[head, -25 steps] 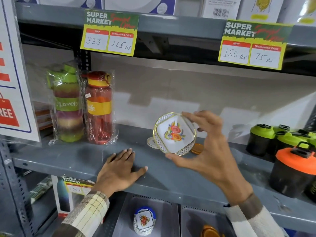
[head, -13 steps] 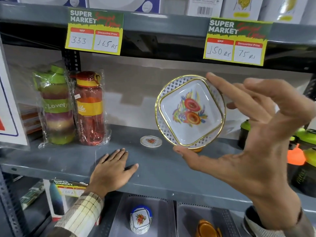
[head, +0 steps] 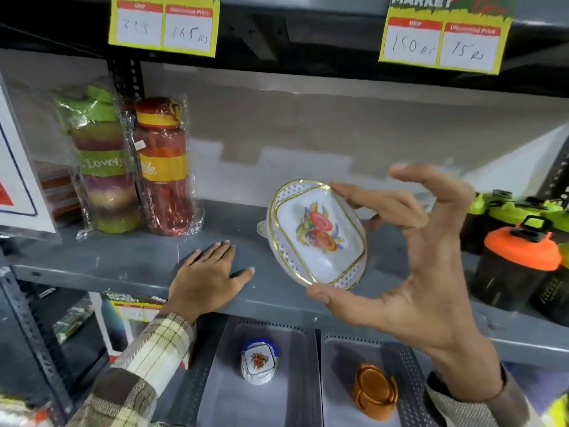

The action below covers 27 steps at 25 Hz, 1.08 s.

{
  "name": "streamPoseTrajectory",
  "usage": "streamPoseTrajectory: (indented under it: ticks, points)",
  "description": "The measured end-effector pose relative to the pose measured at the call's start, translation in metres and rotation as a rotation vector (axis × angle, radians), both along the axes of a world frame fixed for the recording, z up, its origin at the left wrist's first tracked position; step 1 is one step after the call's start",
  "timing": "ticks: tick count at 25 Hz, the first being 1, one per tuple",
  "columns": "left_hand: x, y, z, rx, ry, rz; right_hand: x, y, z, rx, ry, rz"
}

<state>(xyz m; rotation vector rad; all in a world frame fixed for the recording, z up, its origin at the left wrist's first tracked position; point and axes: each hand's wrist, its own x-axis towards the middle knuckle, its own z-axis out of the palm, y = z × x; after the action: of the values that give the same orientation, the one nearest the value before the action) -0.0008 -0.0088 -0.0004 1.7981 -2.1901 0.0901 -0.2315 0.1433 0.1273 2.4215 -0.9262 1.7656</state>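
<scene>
Since half a second ago the plate point(head: 318, 235) has come down from up by the price tags point(head: 443, 41) to hang just above the shelf point(head: 123, 257), farther from the camera and with its face tipped more to the left; the left hand point(head: 206, 272) has stayed flat on the near edge of the shelf, fingers straight, holding nothing. The right hand point(head: 409, 272) has the plate by its rim alone, thumb point(head: 320, 295) under the near low edge and forefinger point(head: 341, 189) on the far high edge, while the other fingers spread wide and touch nothing. That grip looks like the weak point: with only two contacts on a smooth gilt rim, the plate could swing about that line or slide out if the pinch eases before the rim meets the shelf. It hangs over the near part of the shelf, so a slip may send it off the edge toward the trays point(head: 292, 396) below, and it could chip. Just behind its left rim lies a small disc point(head: 261, 230); setting the plate down blind could land it on that disc, leave it rocking, or push the disc back. To the right the shakers point(head: 520, 260) stand near the back of the hand, and a wide release could bump them. The bottles point(head: 163, 167) at far left are well apart and seem safe
</scene>
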Motion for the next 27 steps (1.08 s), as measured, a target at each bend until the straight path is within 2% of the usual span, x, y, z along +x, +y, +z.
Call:
streamPoseTrajectory:
  ticks: [4,7,11,15,19,27]
  points:
    - [-0.002,0.012,0.015,0.125,-0.039,-0.02,0.002,0.004,-0.05,0.135,0.091,0.029]
    - [0.0,-0.003,0.003,0.101,-0.012,-0.006,0.002,0.01,-0.102,0.379,0.143,0.119]
    - [0.001,-0.009,-0.005,0.073,-0.01,0.014,0.017,-0.005,-0.19,0.755,0.265,0.018]
    - [0.001,-0.01,-0.005,0.057,0.014,0.009,0.02,-0.06,-0.295,1.054,0.249,-0.117]
    - [0.002,-0.01,-0.006,0.015,0.046,0.024,0.03,-0.108,-0.355,1.111,0.345,-0.252]
    - [0.002,-0.01,-0.006,-0.024,0.066,0.033,0.044,-0.16,-0.396,1.026,0.576,-0.377]
